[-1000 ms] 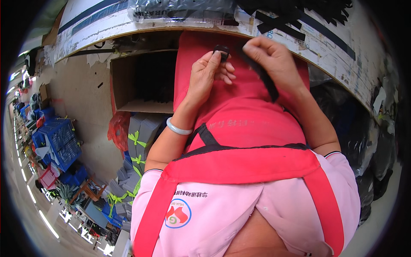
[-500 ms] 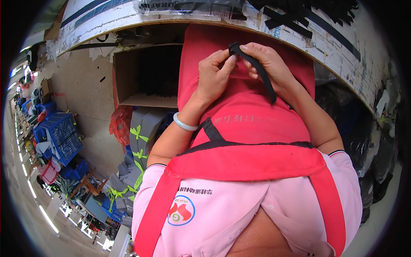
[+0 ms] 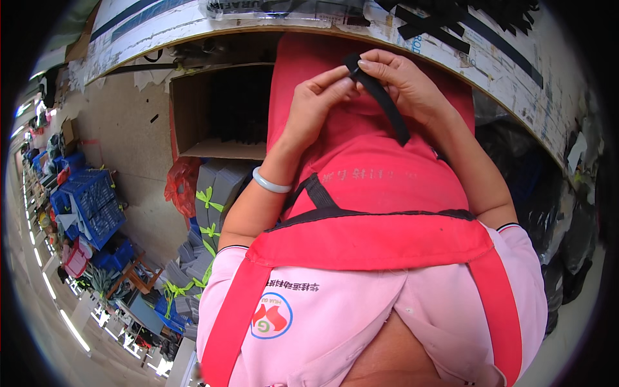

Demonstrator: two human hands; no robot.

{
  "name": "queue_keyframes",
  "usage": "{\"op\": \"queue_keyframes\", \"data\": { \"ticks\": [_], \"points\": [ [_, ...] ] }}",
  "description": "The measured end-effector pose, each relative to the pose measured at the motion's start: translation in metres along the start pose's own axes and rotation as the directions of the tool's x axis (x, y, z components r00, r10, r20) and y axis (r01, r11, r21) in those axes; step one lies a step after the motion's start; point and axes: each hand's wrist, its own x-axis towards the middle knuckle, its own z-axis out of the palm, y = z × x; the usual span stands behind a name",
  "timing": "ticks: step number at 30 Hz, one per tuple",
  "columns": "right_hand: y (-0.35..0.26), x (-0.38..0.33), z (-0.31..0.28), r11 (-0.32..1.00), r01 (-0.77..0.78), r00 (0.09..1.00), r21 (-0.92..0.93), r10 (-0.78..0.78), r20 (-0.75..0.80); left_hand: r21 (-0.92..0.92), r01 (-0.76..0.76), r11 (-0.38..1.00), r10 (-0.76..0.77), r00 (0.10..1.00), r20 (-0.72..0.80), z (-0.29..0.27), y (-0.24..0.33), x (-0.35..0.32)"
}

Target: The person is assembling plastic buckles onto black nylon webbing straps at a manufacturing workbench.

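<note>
A black strap (image 3: 387, 106) is held over my lap, its free end hanging down toward me. At its upper end the strap loops or passes through a small dark piece, too small to make out. My left hand (image 3: 317, 102) pinches that upper end between thumb and fingers. My right hand (image 3: 403, 84) grips the strap just beside it, thumb and forefinger closed on it. Beneath both hands lies the red apron (image 3: 387, 177) across my lap.
Ahead runs the edge of a worn white table (image 3: 284, 20), with several black straps (image 3: 432, 29) on it. An open cardboard box (image 3: 225, 151) with dark contents stands at left. Grey bundles tied with green bands (image 3: 216, 184), a red plastic bag (image 3: 182, 184) and blue crates (image 3: 93, 209) lie left.
Both hands have shifted slightly up, toward the table, with the strap. The fingers of my right hand have moved along its upper end, and the hanging end sits a little higher.
</note>
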Motion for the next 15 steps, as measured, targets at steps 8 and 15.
{"op": "queue_keyframes", "data": {
  "ticks": [8,15],
  "points": [
    [-0.008,-0.016,0.024,0.738,0.47,0.848,-0.485,-0.529,0.018,-0.118,0.124,0.985,-0.138,0.984,-0.115,0.0,0.004,0.009],
    [-0.018,-0.025,0.017,0.897,0.16,0.97,-0.412,-0.22,-0.101,0.082,-0.14,0.987,0.152,0.974,-0.166,0.014,0.012,0.003]
  ]
}}
